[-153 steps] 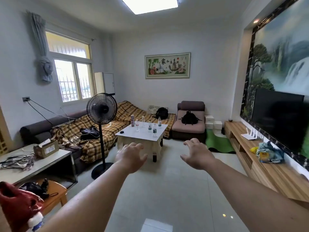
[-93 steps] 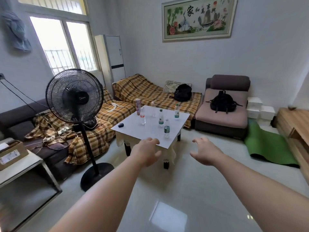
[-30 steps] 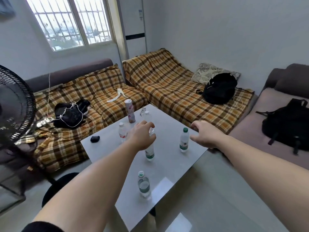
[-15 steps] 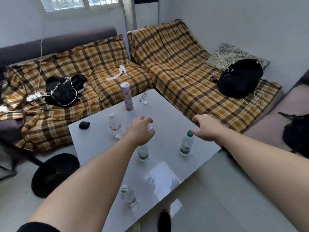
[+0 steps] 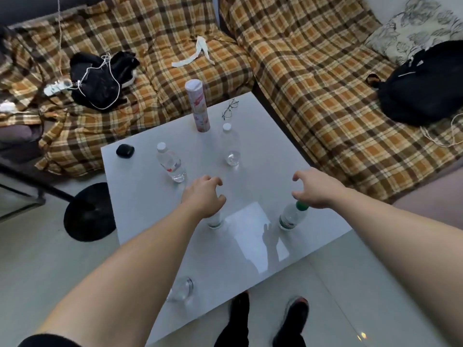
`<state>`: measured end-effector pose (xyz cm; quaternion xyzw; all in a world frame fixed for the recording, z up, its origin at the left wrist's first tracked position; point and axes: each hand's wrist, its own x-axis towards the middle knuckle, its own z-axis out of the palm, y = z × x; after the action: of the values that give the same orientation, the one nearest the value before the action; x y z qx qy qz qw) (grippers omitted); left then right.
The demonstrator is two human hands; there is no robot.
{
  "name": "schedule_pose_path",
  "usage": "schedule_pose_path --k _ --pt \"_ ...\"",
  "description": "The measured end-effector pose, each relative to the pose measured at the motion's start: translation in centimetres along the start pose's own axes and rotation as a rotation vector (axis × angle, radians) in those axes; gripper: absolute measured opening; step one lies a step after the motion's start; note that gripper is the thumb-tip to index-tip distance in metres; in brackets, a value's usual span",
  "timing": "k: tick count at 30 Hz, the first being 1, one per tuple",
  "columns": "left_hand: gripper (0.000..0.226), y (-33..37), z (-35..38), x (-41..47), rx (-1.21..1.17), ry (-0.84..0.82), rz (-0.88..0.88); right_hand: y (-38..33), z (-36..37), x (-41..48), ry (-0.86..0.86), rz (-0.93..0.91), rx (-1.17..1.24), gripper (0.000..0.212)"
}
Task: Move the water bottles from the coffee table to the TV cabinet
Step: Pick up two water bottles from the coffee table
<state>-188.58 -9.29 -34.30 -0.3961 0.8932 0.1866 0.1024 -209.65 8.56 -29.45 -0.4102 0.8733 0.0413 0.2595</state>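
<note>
Both arms reach forward, the left hand point(image 5: 204, 195) and right hand point(image 5: 316, 189) palm-down with fingers curled apart.

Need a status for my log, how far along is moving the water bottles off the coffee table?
Nothing moved yet: five clear plastic bottles stand on the white coffee table. In hand: nothing; the left hand hovers open over one bottle, the right hand over the green-capped bottle. Left: all five, including the white-capped ones and the near-edge bottle.

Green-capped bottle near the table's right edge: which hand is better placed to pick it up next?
Right. The right hand hovers open directly above the green-capped bottle; the left hand is over another bottle.
</note>
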Motion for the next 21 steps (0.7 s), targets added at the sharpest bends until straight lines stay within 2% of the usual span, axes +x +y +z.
schedule_pose_path --k 4,7,10,16,21 --pt "0.052 -1.0 2.4 -0.2 -0.008 -0.162 -0.157 1.2 3.1 2.2 -0.15 -0.016 -0.049 0.049" --pt "0.052 -1.4 4.1 0.2 -0.037 -0.248 -0.174 2.0 5.7 2.9 -0.21 -0.031 -0.03 0.046" --pt "0.045 -1.0 5.0 0.8 -0.039 -0.242 -0.173 2.7 7.0 3.5 -0.186 -0.047 -0.024 0.038" --pt "0.021 0.9 5.7 1.9 -0.152 -0.102 -0.133 2.6 7.4 4.9 -0.047 -0.095 0.037 0.021" --pt "0.021 2.3 4.0 3.0 -0.199 -0.078 -0.079 1.9 6.1 5.7 -0.009 -0.125 0.057 0.019"
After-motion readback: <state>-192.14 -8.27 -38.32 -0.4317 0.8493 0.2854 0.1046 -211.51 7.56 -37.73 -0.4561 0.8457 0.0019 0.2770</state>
